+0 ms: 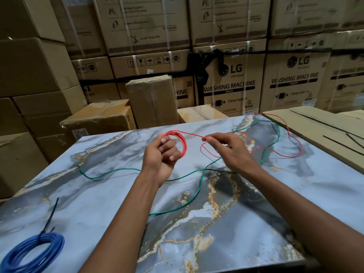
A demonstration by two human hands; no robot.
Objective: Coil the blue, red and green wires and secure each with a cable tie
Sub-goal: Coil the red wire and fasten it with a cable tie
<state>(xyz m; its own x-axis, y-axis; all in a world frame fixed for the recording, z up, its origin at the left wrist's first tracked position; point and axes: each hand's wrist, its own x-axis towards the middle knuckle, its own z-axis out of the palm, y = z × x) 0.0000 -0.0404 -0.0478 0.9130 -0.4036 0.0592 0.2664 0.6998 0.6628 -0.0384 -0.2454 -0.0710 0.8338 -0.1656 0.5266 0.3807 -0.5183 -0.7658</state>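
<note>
My left hand (164, 154) holds a small coil of red wire (182, 141) looped round its curled fingers, above the marble table (98, 194). My right hand (226, 147) pinches the loose red strand just right of the coil; the rest of the red wire (295, 142) trails in loops toward the far right corner. The green wire (199, 186) lies uncoiled across the table under both forearms. A blue coil (33, 251) rests at the near left corner with a black cable tie (50, 217) round it, its tail sticking up.
Loose black cable ties (342, 143) lie on a flat cardboard box (315, 123) beside the table's right edge. Stacked cardboard cartons (232, 89) wall in the back and left. A dark thin wire crosses the red loops at the far right.
</note>
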